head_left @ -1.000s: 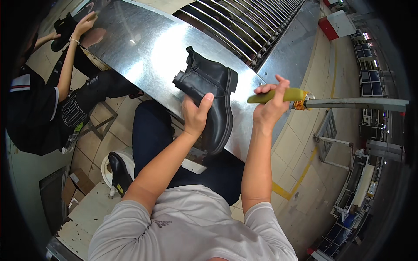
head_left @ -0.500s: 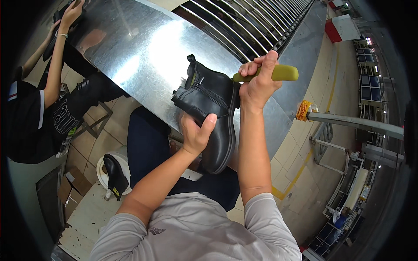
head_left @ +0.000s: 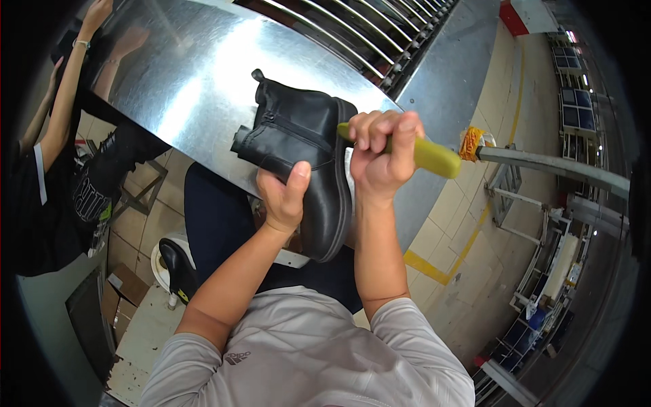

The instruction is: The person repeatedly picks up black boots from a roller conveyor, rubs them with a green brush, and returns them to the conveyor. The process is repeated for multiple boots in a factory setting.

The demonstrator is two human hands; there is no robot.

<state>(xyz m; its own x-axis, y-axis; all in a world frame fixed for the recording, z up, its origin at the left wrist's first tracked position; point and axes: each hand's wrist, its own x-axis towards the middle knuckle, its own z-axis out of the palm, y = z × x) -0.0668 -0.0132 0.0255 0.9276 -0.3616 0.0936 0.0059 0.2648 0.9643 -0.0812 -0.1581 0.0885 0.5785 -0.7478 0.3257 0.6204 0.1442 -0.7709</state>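
A black leather ankle boot (head_left: 305, 163) lies on its side at the near edge of a shiny metal table (head_left: 183, 81). My left hand (head_left: 283, 197) grips the boot from below, near its toe and sole. My right hand (head_left: 381, 154) is closed around the yellow-green handle of a tool (head_left: 434, 157), whose front end goes into the boot's opening and is hidden there. Both forearms rise from my grey shirt at the bottom of the view.
Another person in black (head_left: 61, 169) stands at the left, one arm raised to the table's far corner. A roller conveyor (head_left: 380, 34) runs behind the table. A grey pipe (head_left: 549, 166) crosses at right. Another black shoe (head_left: 178, 268) lies on a white stand (head_left: 157, 261) at the lower left.
My right hand has brought the yellow-handled tool from the pipe at right over to the boot's opening. My left hand has shifted lower on the boot.
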